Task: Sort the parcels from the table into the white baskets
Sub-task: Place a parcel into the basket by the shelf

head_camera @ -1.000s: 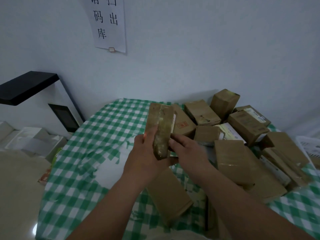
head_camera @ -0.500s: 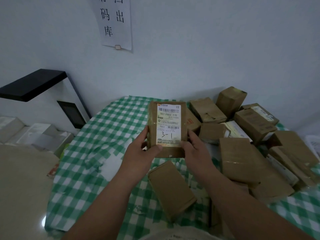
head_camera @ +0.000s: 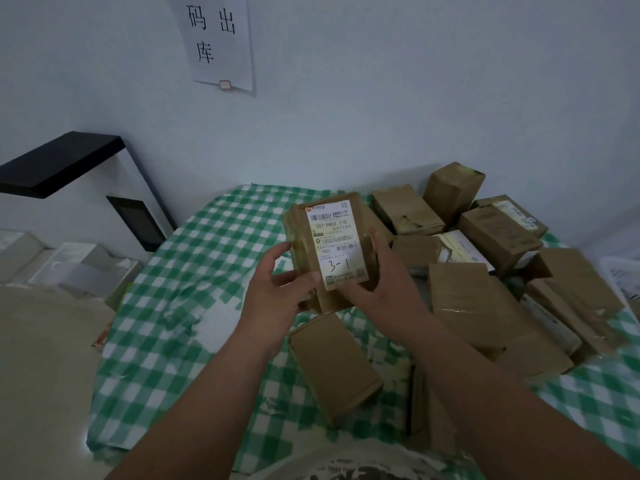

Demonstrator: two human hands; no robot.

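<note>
Both hands hold one brown cardboard parcel (head_camera: 329, 251) above the green-checked table (head_camera: 214, 271), its shipping label (head_camera: 336, 244) turned up toward the camera. The left hand (head_camera: 277, 292) takes the parcel's lower left corner, thumb laid across the front; the right hand (head_camera: 384, 282) cups its right edge and underside, fingers curled behind. Each grip is closed on the box.

The printed label reads "507-P802 T70" beneath a barcode, with "P802" lower down and a handwritten "3-1". Behind the parcel, a wall notice (head_camera: 218, 43) shows the characters 码, 出 and 库.

The step appears to be reading the code, so holding the label flat and steady, thumb clear of the writing, should help. Right of the parcel lies a heap of unsorted boxes (head_camera: 485, 271); a white basket (head_camera: 623, 275) shows at the frame's right edge.
</note>
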